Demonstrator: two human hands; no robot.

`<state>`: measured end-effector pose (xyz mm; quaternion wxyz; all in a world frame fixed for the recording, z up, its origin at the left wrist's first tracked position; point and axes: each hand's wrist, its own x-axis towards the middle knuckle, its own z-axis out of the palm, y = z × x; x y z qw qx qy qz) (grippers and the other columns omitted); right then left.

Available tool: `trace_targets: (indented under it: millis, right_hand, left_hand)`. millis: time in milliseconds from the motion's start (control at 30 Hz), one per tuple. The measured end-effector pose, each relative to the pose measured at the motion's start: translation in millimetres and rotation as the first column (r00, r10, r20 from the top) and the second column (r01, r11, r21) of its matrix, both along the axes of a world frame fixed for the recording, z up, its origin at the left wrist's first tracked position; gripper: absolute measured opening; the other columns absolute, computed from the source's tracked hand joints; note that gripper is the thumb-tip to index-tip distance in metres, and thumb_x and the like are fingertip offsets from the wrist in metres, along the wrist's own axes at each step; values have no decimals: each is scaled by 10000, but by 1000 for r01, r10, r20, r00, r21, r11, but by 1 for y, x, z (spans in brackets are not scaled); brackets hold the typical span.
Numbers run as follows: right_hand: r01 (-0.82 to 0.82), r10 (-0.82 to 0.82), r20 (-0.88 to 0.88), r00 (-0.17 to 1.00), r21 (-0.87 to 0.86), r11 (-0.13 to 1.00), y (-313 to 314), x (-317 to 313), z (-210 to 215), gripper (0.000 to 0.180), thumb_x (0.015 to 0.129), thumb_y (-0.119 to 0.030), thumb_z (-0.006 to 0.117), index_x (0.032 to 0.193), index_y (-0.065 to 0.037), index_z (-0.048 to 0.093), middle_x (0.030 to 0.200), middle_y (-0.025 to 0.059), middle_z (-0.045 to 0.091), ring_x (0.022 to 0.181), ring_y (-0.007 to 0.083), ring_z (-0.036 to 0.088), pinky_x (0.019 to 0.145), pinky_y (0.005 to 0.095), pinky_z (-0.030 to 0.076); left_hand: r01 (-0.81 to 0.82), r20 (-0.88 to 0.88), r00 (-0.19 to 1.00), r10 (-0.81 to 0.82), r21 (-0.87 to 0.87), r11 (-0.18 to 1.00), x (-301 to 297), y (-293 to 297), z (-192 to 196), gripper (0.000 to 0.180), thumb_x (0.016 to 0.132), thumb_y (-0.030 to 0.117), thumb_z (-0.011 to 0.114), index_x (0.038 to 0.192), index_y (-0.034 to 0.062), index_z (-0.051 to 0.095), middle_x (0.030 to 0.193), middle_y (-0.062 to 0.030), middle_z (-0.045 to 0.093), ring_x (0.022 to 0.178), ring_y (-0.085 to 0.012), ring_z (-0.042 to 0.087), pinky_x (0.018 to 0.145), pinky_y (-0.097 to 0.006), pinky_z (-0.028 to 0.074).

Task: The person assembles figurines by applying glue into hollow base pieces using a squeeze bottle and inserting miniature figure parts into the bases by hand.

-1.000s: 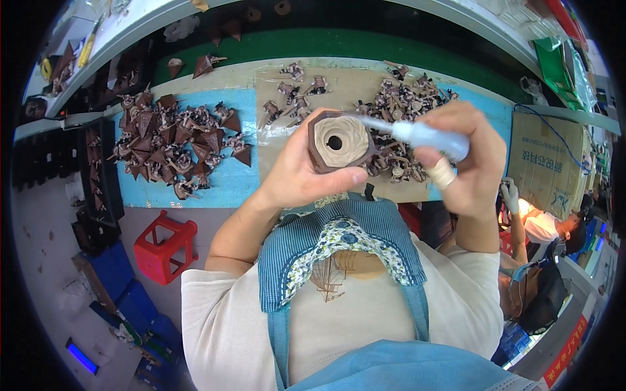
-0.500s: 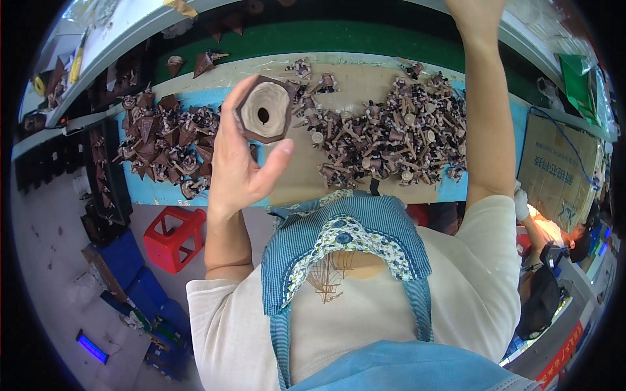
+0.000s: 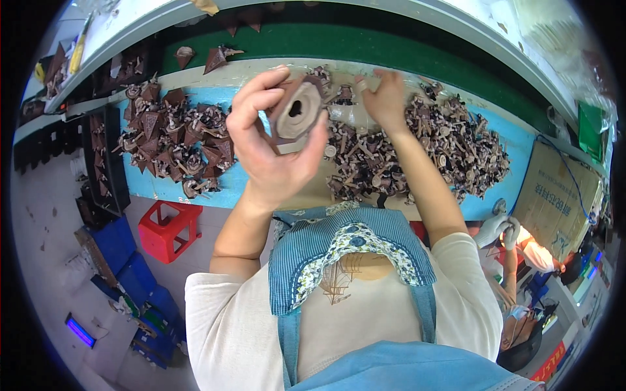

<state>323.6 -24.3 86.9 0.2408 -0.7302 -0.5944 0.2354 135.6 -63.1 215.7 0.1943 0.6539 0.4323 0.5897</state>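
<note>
My left hand [image 3: 270, 153] is raised over the table, its fingers and thumb wrapped round a brown six-sided hollow piece [image 3: 298, 116]. The open end, with a pale stepped inside and a dark keyhole-like hole, is turned sideways to the right. My right hand [image 3: 386, 101] reaches toward the table's far side, thumb spread from the fingers; I see nothing in it. Just left of it lies a single small brown figure part [image 3: 343, 95]. Below it spreads a large pile of small brown and beige figure parts [image 3: 450, 146]. A second pile, with brown pointed pieces among its parts [image 3: 173, 137], lies to the left.
The table [image 3: 147, 186] is covered in blue and tan sheeting. A white shelf edge [image 3: 313, 5] curves over its far side. To the left stands a red stool [image 3: 168, 228]. At the right are a cardboard box [image 3: 554, 195] and another person's gloved hands [image 3: 497, 230].
My right hand has come down from the upper right to the table's far middle. My left hand has moved right and slightly down, turning the hollow piece sideways.
</note>
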Motion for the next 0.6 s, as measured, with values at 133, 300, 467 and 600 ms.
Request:
trace_targets:
  millis: [133,300,467,600]
  right_hand:
    - [78,-23,103,994,-562,823,1,-22,-81,596,790,-485,638,1147,-12,578,1301,209,405,1233,373,385,988,432,377]
    - [75,-124,-90,988,-423,903,-6,-33,-72,478,763,-352,718,1068,-6,594,1089,169,575,999,303,569,849,383,459]
    - [-1,3,-696,718,4,1000,-14,-8,-31,240,777,-77,717,946,-11,560,878,60,649,804,103,589,719,247,471]
    - [-47,5,-778,629,-32,998,-28,5,66,265,778,-79,729,977,-31,561,856,1,612,837,90,575,767,245,465]
  left_hand:
    - [-44,-14,999,45,101,994,9,7,-1,650,603,-46,789,1080,58,360,1125,-190,499,1057,-319,533,893,-412,449]
    - [-123,-9,992,129,230,965,9,10,1,680,588,-23,823,1034,88,321,1095,-158,483,1036,-322,538,909,-458,440]
    - [-183,22,983,184,294,938,16,9,5,725,586,-14,832,1045,110,284,1100,-146,460,1032,-319,544,912,-479,445]
    - [-168,86,985,147,343,924,23,2,10,751,586,-9,835,1064,131,273,1102,-138,443,1032,-318,556,916,-478,456]
